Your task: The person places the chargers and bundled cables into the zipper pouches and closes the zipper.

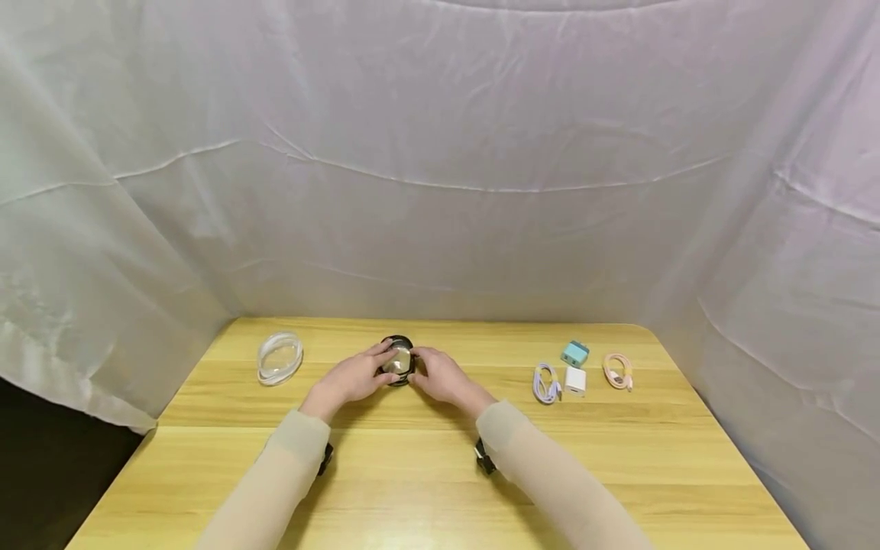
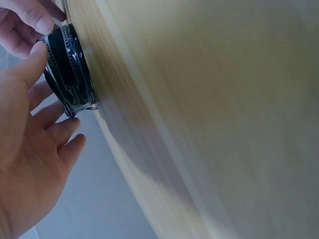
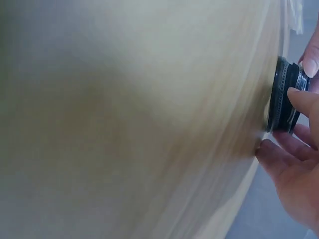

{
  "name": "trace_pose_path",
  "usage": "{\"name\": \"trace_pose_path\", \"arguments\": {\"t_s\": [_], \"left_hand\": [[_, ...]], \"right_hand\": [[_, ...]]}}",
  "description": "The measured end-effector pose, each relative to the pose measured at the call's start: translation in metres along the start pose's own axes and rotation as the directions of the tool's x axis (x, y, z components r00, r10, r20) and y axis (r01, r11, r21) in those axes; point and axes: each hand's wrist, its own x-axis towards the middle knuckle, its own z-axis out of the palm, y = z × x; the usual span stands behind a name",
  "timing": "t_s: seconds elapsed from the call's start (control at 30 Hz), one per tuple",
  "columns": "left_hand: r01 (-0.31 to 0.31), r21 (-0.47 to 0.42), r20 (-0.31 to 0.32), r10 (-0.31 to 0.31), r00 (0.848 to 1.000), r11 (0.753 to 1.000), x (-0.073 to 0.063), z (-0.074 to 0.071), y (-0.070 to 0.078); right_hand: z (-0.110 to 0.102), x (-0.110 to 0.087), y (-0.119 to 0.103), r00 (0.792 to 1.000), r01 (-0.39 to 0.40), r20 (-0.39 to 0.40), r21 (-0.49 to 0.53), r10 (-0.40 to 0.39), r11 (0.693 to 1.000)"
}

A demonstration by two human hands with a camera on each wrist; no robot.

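Observation:
A small round black zip case (image 1: 399,363) with a clear top sits on the wooden table between both hands. My left hand (image 1: 353,376) holds it from the left, thumb at the near side and fingers around the far side. From the right, my right hand (image 1: 443,376) grips its edge between thumb and fingers. The zipper teeth run around the side of the case (image 2: 67,67) in the left wrist view. In the right wrist view, the thumb (image 3: 299,99) presses against the side of the case, close to the tabletop.
A coiled white cable (image 1: 262,367) lies at the far left of the table (image 1: 412,473). To the right are a purple cable (image 1: 539,388), a blue charger plug (image 1: 574,353), a white charger plug (image 1: 575,380) and a pink cable (image 1: 609,372). Pale curtains (image 1: 440,229) hang behind and beside the table.

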Motion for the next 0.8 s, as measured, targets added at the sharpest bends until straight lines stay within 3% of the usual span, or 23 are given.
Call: {"name": "trace_pose_path", "arguments": {"t_s": [0.3, 0.63, 0.8], "left_hand": [[-0.075, -0.087, -0.014, 0.074, 0.997, 0.993, -0.006, 0.006, 0.011], [-0.136, -0.122, -0.019, 0.134, 0.991, 0.983, -0.015, 0.015, 0.030], [-0.158, -0.099, -0.004, 0.159, 0.987, 0.982, -0.021, 0.019, 0.040]], "right_hand": [[-0.007, -0.016, 0.007, 0.999, 0.045, -0.019, 0.000, -0.045, 0.999], [-0.017, -0.047, 0.014, 0.997, 0.079, -0.015, 0.011, -0.079, 0.997], [-0.020, -0.063, 0.017, 0.994, 0.107, -0.017, -0.006, -0.107, 0.994]]}}
